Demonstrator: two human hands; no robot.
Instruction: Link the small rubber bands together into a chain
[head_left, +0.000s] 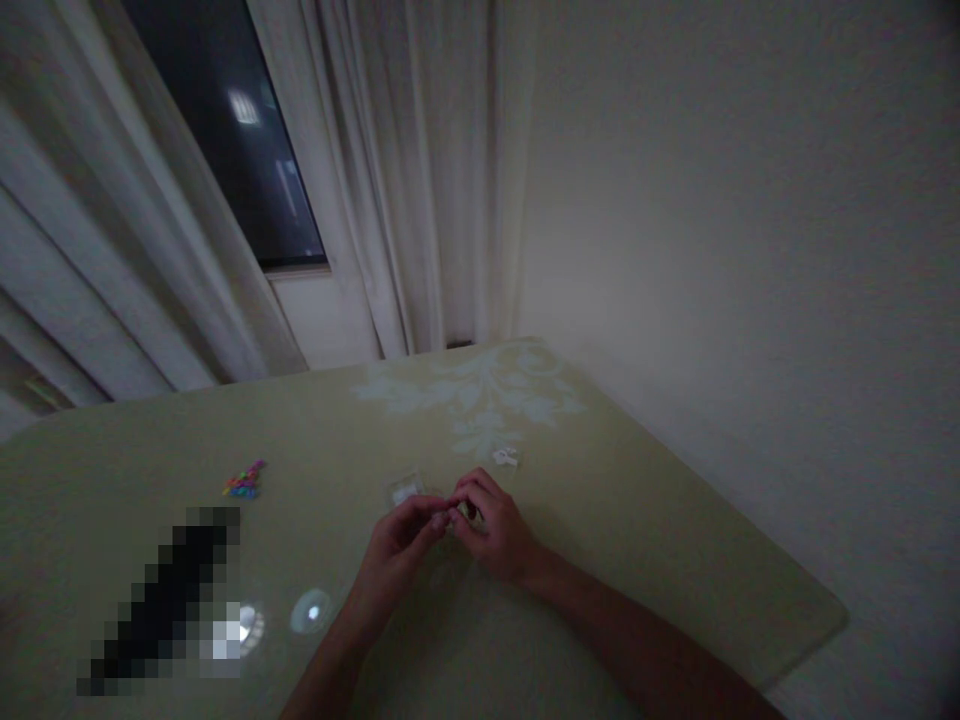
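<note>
My left hand (405, 535) and my right hand (491, 525) meet above the table, fingertips pinched close together. Whatever sits between the fingertips is too small and dim to name. Just behind my left hand lies a small clear case (406, 487) with something pale in it, partly covered by the fingers. A small crumpled-looking white piece (505, 457) rests on the table beyond my right hand. Farther left is a little heap of brightly coloured small pieces (244, 482), apart from both hands.
The pale glossy table (637, 520) has a white floral pattern near its far corner. Its right edge runs along a plain wall (712, 250). Curtains (435, 180) and a dark window (240, 130) stand behind. A dark pixelated patch covers the left front, beside light reflections.
</note>
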